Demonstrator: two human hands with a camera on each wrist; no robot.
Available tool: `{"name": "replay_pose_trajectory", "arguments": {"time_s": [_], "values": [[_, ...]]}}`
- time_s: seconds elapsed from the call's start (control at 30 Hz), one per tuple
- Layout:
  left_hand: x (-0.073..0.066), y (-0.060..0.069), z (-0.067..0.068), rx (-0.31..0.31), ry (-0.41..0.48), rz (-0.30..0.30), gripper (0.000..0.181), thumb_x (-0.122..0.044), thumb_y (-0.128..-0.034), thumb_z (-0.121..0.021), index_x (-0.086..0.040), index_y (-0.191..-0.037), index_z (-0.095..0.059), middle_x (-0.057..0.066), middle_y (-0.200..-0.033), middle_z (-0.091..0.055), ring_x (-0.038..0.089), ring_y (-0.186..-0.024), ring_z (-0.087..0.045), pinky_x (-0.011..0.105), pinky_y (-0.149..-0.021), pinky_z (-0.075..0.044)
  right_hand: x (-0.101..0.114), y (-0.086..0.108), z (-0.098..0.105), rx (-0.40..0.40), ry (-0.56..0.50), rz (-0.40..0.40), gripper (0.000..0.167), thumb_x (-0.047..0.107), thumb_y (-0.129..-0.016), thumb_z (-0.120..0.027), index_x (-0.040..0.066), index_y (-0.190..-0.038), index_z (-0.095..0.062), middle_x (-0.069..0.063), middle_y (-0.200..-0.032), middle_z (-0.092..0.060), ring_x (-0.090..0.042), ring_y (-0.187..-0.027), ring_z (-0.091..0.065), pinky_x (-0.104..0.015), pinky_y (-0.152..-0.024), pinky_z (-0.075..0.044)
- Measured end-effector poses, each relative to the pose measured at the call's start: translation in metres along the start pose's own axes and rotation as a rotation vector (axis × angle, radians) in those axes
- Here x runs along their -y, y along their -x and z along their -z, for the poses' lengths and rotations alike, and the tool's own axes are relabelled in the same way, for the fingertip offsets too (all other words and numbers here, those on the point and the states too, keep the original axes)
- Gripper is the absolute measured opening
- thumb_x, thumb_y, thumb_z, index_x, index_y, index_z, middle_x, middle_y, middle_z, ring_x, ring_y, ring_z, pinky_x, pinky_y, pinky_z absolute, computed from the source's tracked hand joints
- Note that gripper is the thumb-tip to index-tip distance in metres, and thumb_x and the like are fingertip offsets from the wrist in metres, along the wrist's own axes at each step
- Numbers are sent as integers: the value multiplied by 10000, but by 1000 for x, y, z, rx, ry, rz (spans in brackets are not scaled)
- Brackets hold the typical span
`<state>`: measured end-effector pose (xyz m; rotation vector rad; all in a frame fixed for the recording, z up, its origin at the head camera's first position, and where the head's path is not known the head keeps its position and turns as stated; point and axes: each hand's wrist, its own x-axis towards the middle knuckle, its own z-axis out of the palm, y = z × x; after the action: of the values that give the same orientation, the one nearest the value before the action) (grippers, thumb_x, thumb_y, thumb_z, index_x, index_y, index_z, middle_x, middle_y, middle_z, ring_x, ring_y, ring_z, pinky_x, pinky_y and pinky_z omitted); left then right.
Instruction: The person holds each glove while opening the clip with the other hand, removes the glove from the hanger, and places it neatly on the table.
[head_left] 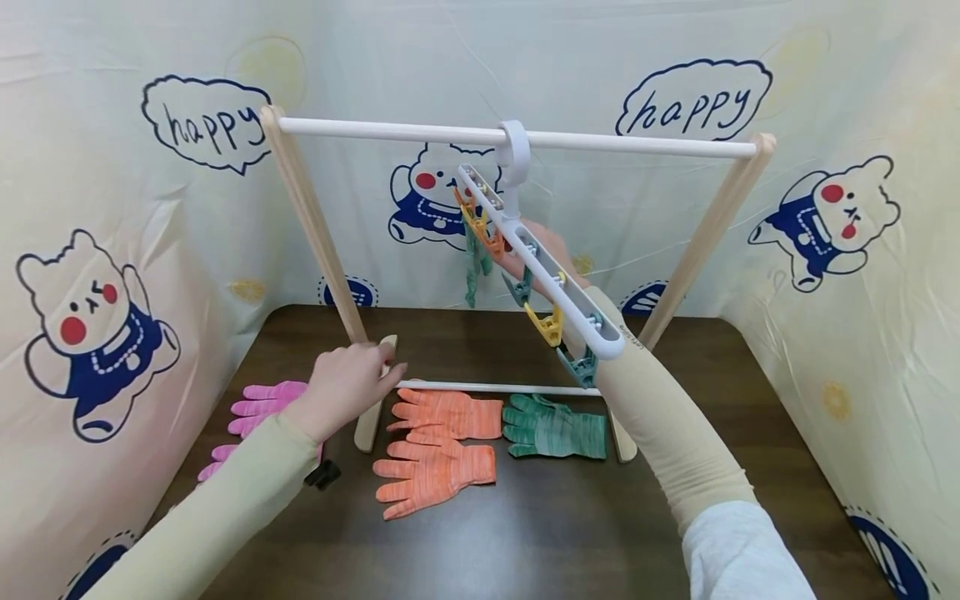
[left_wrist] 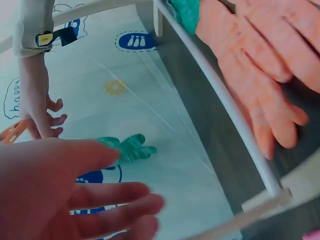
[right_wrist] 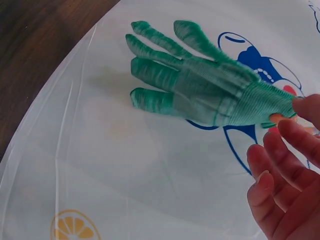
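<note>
My right hand (head_left: 551, 250) is raised behind a white clip hanger (head_left: 570, 310). In the right wrist view its thumb and index finger pinch around an orange clip (right_wrist: 278, 119) at the cuff of a hanging green glove (right_wrist: 207, 90). That glove's fingers dangle free. Part of this grip is hidden by the fingertips and by the hanger. My left hand (head_left: 348, 379) hovers near the foot of the left wooden post (head_left: 318, 225), with loosely extended fingers and nothing between them. Beneath the hanger, two orange gloves (head_left: 438, 475) and another green glove (head_left: 558, 429) lie on the table.
The hanger hooks over a white rail (head_left: 390, 131) between two wooden posts; a lower white bar (head_left: 495, 387) joins their feet. Yellow (head_left: 547, 325) and blue-green clips (head_left: 581, 367) hang from the hanger. Pink gloves (head_left: 262, 407) lie at left, partly hidden by the left arm.
</note>
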<state>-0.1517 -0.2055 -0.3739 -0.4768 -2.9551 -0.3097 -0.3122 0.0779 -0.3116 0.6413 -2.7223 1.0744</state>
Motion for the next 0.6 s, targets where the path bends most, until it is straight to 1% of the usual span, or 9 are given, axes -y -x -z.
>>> {"name": "replay_pose_trajectory", "arguments": {"time_s": [0.07, 0.1, 0.17, 0.23, 0.3, 0.37, 0.43, 0.5, 0.6], "values": [[-5, -13, -2, -65, 20, -20, 218, -269, -981, -707, -65, -906, -725, 19, -644, -597, 142, -471, -521, 297, -399, -438, -1, -1, 1, -6, 15, -18, 285, 395, -995, -650, 120, -1064, -630, -62, -960, -644, -231, -829, -590, -356, -708, -473], [-7, -19, -3, -104, 27, -31, 222, -271, -988, -693, -68, -903, -722, 20, -651, -596, 146, -469, -514, 299, -395, -427, -1, -3, 0, -8, 44, -29, 265, 387, -1005, -634, 123, -1025, -615, -65, -931, -630, -235, -807, -584, -355, -691, -460], [-11, -31, -4, -168, 49, -45, 230, -270, -1001, -668, -69, -901, -717, 14, -643, -584, 150, -469, -501, 299, -395, -408, 1, -6, -1, -7, 64, -64, 270, 396, -1011, -611, 126, -992, -612, -64, -895, -613, -237, -785, -580, -357, -674, -451], [-14, -42, -5, -213, 59, -48, 242, -268, -1015, -642, -65, -905, -713, 12, -620, -562, 163, -460, -488, 309, -389, -393, 2, -10, -2, -8, 75, -97, 285, 412, -1017, -592, 132, -963, -608, -61, -868, -604, -230, -767, -574, -356, -667, -446], [-17, -51, -5, -239, 67, -47, 241, -264, -1020, -630, -65, -911, -709, 12, -612, -562, 173, -463, -488, 316, -391, -393, 4, -13, -4, -4, 67, -124, 298, 430, -1018, -577, 144, -943, -613, -57, -849, -603, -226, -748, -572, -351, -656, -449], [-20, -59, -5, -247, 80, -43, 236, -258, -1019, -630, -60, -922, -714, 21, -623, -581, 180, -473, -500, 321, -399, -406, 5, -17, -5, 2, 29, -139, 279, 423, -1016, -572, 162, -928, -618, -49, -839, -609, -226, -733, -575, -348, -638, -453], [-22, -66, -5, -255, 86, -37, 230, -255, -1017, -628, -58, -936, -716, 34, -643, -608, 188, -479, -514, 328, -406, -419, 5, -19, -5, 6, -12, -120, 240, 382, -1027, -570, 177, -915, -627, -49, -836, -616, -234, -731, -578, -346, -631, -451], [-24, -72, -5, -271, 84, -27, 230, -256, -1017, -625, -59, -941, -717, 48, -663, -633, 199, -485, -530, 340, -413, -427, 5, -22, -5, 5, -27, -83, 207, 330, -1029, -565, 187, -895, -631, -45, -840, -628, -242, -739, -580, -350, -634, -452], [-24, -80, -6, -294, 77, -5, 229, -255, -1022, -614, -63, -949, -713, 57, -663, -639, 212, -476, -532, 350, -407, -417, 7, -26, -5, -6, -1, -42, 200, 293, -1023, -552, 203, -854, -609, -41, -833, -632, -239, -741, -579, -351, -640, -452]]}}
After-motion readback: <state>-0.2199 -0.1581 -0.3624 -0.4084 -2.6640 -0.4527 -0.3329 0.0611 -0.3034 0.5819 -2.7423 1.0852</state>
